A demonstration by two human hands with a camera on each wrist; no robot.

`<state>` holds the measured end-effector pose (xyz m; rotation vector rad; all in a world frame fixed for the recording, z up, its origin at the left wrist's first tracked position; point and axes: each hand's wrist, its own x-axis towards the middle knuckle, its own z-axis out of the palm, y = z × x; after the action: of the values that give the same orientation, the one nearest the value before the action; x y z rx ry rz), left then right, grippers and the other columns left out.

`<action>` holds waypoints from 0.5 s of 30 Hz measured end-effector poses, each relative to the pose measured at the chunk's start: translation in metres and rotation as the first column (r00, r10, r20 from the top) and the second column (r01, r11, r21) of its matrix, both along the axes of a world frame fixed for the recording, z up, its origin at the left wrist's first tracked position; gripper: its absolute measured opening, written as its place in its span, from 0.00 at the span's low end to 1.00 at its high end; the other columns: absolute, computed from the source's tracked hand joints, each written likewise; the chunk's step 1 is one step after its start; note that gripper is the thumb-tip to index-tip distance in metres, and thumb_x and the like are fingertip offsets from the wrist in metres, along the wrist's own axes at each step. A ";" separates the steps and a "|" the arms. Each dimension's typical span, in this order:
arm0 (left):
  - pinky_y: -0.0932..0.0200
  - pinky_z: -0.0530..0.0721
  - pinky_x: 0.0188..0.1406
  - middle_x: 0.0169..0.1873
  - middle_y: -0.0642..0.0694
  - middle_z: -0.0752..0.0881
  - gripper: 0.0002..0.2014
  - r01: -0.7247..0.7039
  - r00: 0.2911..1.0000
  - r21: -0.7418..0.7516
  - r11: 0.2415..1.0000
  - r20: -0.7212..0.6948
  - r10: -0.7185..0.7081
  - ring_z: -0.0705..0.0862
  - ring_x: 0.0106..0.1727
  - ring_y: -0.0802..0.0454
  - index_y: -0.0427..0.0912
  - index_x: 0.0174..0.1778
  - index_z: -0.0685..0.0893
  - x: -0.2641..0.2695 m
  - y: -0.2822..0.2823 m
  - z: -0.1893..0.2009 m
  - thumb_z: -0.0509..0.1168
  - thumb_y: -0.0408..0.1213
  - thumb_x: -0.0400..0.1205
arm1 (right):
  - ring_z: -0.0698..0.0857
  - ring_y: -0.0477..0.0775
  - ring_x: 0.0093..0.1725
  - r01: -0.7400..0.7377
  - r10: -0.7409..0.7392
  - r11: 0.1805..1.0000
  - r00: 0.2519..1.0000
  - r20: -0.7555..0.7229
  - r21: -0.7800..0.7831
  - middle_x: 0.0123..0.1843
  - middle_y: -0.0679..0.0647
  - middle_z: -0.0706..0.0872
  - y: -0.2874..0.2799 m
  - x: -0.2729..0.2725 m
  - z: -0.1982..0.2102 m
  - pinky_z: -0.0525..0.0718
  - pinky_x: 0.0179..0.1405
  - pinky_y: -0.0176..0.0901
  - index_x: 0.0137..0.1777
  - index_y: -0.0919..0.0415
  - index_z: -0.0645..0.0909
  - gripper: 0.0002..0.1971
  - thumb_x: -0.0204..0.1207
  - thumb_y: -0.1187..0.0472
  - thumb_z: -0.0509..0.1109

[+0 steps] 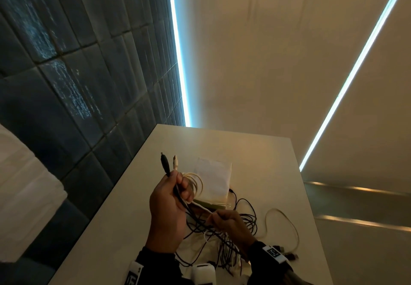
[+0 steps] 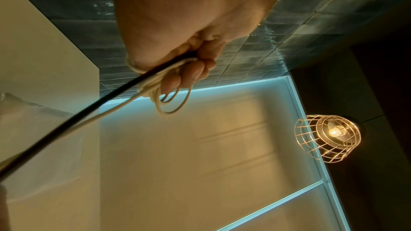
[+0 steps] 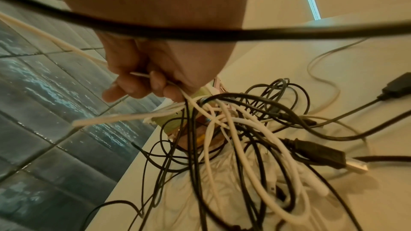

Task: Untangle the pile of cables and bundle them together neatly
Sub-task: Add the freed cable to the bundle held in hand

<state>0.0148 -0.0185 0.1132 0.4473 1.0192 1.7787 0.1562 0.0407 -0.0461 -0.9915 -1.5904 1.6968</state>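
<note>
Two cable ends stand gathered in the left hand in the head view, its wrist view shows fingers curled round cream coiled loops, while the right hand pinches a white strand above the tangled black-and-white pile left on the pale table.

Glossy glazed tiles cover the wall. The table looks smooth and matt. The cables have smooth plastic sheathing; the lamp cage is thin metal wire.
</note>
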 end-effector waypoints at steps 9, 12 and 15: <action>0.55 0.61 0.30 0.25 0.47 0.70 0.16 -0.043 0.997 -0.014 0.999 -0.061 0.042 0.65 0.24 0.53 0.40 0.32 0.70 -0.006 -0.002 0.000 0.51 0.34 0.88 | 0.75 0.47 0.34 0.150 -0.174 0.980 0.965 0.196 0.132 0.32 0.51 0.77 0.012 0.004 -0.027 0.72 0.36 0.42 0.34 0.54 0.77 0.13 0.82 0.59 0.64; 0.55 0.63 0.31 0.25 0.47 0.72 0.16 -0.077 0.989 -0.078 0.994 -0.136 0.066 0.66 0.26 0.51 0.40 0.32 0.70 -0.007 0.000 -0.007 0.52 0.33 0.88 | 0.75 0.48 0.33 0.319 -0.335 0.940 0.930 0.149 0.118 0.32 0.52 0.78 0.021 -0.002 -0.006 0.73 0.32 0.34 0.34 0.61 0.76 0.13 0.83 0.62 0.64; 0.53 0.67 0.33 0.24 0.45 0.74 0.17 -0.119 0.981 -0.151 0.981 -0.168 0.093 0.68 0.28 0.47 0.40 0.30 0.70 -0.006 0.005 -0.014 0.52 0.32 0.88 | 0.73 0.49 0.30 0.393 -0.396 0.918 0.918 0.038 0.058 0.29 0.51 0.77 0.028 -0.008 0.030 0.73 0.30 0.39 0.39 0.68 0.79 0.11 0.81 0.62 0.67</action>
<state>0.0091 -0.0132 0.0992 0.4481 1.3108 1.7593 0.1480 0.0691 -0.0164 -1.2409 -1.3415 1.3578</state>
